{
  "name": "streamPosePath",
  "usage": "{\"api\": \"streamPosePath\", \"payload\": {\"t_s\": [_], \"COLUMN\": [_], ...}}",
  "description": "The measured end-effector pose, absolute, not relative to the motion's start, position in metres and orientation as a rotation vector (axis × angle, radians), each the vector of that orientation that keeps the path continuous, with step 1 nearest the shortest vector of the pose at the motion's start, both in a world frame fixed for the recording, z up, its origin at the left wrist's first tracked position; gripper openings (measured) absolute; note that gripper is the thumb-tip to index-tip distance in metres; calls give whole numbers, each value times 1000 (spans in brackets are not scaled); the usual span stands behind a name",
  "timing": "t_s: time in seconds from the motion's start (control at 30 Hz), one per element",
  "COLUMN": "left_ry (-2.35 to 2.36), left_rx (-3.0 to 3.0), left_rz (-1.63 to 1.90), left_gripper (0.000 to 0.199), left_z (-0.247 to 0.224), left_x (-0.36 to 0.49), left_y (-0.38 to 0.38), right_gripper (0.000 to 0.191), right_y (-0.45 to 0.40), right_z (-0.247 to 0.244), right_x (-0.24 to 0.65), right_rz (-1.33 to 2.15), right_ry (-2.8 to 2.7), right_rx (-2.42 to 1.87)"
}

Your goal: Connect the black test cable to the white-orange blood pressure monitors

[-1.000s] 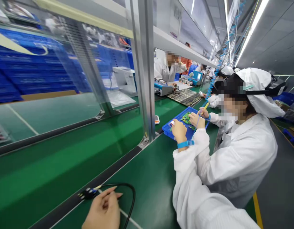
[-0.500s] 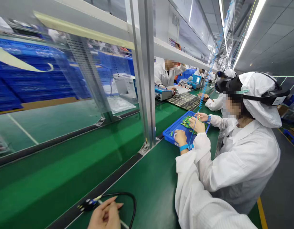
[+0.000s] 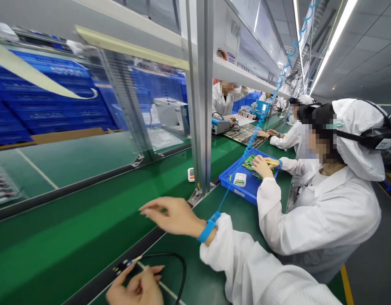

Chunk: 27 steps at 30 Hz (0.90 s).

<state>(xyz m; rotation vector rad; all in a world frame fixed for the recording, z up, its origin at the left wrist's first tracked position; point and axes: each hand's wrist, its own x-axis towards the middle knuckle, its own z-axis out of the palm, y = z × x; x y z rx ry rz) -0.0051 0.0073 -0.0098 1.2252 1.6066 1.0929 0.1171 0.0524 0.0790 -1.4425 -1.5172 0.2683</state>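
My right hand (image 3: 174,216), with a blue wrist strap (image 3: 209,227), hangs over the green belt (image 3: 87,220); its fingers are stretched out and hold nothing. At the bottom edge is my left hand (image 3: 136,288), fingers loosely bent and apart. Its index finger is at a small dark plug (image 3: 123,267) on a black cable (image 3: 179,256); whether they touch is unclear. A white device with an open battery compartment (image 3: 239,180) lies in a blue tray (image 3: 246,197), near green batteries (image 3: 248,163). On the belt beside the post stands a white-and-orange device (image 3: 191,174).
A metal post (image 3: 200,106) rises between belt and worktop. On the right, a co-worker (image 3: 322,216) in white has both hands over the tray. A coiled blue cord (image 3: 254,137) hangs down toward my wrist strap. Blue crates (image 3: 52,101) are stacked beyond the clear panel.
My right hand has moved from the tray leftward to above the belt, uncovering the white device in the tray. My left hand's fingers have spread. A white-and-orange device now shows left of the post.
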Motion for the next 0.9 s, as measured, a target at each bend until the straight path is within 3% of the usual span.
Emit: {"api": "streamPosePath", "payload": {"t_s": [0.1,0.23,0.47,0.57,0.9], "left_ry": [1568,1600,1607,1630,1536], "left_rx": [1221,1274,1369,1383,1244], "left_rz": [1122,1069,1069,1054,1065], "left_gripper": [47,38,31,27,47], "left_z": [-14,-15,-16,-13,-6], "left_x": [-5,-5,-6,-8,-9], "left_y": [8,8,8,7,1], "right_gripper": [27,20,10,15,20], "right_y": [64,75,75,64,38], "right_z": [31,-5,-14,-23,-24], "right_x": [102,105,95,88,80], "right_rz": [581,829,753,680,700], "right_ry": [-1394,-1140,-756,-609,-605], "right_rx": [-1363,-1300,-1201,-1153,-1122]}}
